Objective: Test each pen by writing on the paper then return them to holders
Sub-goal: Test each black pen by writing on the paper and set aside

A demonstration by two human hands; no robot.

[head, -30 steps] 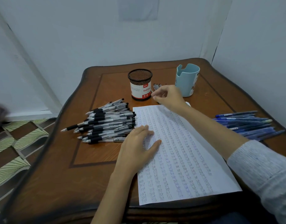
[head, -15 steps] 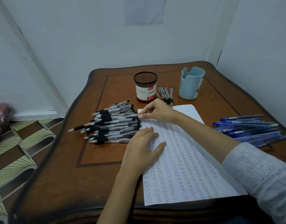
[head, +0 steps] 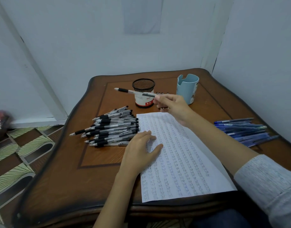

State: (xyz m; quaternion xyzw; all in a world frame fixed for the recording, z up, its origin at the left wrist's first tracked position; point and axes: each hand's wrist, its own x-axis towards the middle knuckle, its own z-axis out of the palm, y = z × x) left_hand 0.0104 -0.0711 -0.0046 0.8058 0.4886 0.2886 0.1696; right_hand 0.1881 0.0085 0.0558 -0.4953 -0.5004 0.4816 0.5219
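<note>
Right fingers (head: pixel 159 100) pinching one black pen (head: pixel 134 92), left fingers (head: pixel 147 135) spread on one paper (head: pixel 182 153); one mesh holder (head: pixel 142 85), one blue holder (head: pixel 188 90).

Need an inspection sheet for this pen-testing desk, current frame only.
Surface: wooden table, dark inlaid border.
Job's things: paper covered in rows of writing; black pens piled to its left; blue pens piled at right; mesh holder and blue holder at back, no pens sticking out.
Clutter: few pens lying between the holders.
Hands: right hand pinches a pen in the air; left hand rests flat on the paper.
Cables: nothing seen.
Surroundings: white walls; patterned floor; blurred red thing at left edge.
</note>
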